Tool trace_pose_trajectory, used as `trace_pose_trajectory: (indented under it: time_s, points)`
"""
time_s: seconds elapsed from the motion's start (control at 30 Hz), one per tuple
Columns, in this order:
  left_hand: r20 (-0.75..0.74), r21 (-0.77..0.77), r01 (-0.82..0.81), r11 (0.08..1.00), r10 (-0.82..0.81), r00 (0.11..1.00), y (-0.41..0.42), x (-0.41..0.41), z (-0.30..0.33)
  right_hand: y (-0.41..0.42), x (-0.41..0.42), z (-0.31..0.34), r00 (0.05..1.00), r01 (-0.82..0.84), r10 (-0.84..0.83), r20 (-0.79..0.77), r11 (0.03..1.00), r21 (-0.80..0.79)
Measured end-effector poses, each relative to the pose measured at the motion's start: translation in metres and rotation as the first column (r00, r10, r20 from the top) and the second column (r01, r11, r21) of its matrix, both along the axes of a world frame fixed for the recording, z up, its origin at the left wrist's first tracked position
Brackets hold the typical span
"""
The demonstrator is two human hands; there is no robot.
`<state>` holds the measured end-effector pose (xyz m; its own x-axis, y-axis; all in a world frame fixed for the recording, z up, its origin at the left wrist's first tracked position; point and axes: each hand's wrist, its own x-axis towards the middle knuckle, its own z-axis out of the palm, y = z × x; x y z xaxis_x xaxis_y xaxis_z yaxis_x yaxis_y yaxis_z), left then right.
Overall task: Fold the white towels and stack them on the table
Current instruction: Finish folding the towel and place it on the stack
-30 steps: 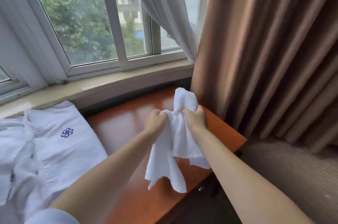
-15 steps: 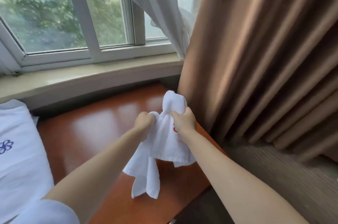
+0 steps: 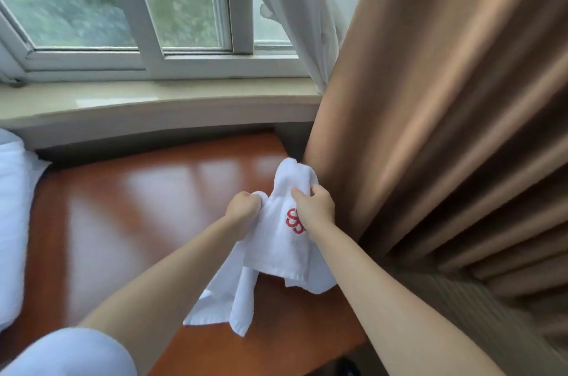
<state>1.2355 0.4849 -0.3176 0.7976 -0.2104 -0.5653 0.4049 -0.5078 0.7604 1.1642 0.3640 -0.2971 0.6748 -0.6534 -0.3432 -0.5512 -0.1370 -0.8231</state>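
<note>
A small white towel [image 3: 270, 256] with a red embroidered mark hangs bunched above the glossy reddish-brown table [image 3: 129, 222]. My left hand [image 3: 244, 209] grips its upper left edge in a fist. My right hand [image 3: 315, 206] grips the upper right part, just beside the red mark, with a fold of cloth sticking up above my fingers. The towel's lower corners droop loosely toward the table's near right side. A second white towel [image 3: 13, 222] lies on the table at the far left edge of the view, only partly visible.
A brown curtain [image 3: 445, 130] hangs close on the right, touching the table's far right corner. A sheer white curtain [image 3: 295, 13] and a window with a pale sill [image 3: 153, 102] run behind the table. Carpeted floor [image 3: 491, 314] lies at the lower right.
The view has swung right, so the left towel has slid almost out of frame. The held towel has turned, and its red mark now faces me.
</note>
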Motion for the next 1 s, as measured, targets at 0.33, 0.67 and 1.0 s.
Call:
trace_pose_trajectory:
  time_s: [0.33,0.67,1.0]
  points:
    - [-0.313,0.039,-0.220,0.975,0.221,0.924,-0.048,-0.074,0.011,-0.084,-0.009,-0.002,0.885,-0.464,0.464,-0.027,0.886,0.022]
    - [-0.535,-0.233,-0.409,0.882,0.235,0.811,0.019,-0.090,0.022,-0.039,0.051,0.036,0.642,-0.766,0.765,-0.042,0.640,-0.063]
    - [0.033,0.182,-0.864,0.469,0.875,0.483,0.107,-0.080,-0.063,0.055,0.099,-0.025,0.756,-0.620,0.607,0.245,0.784,-0.025]
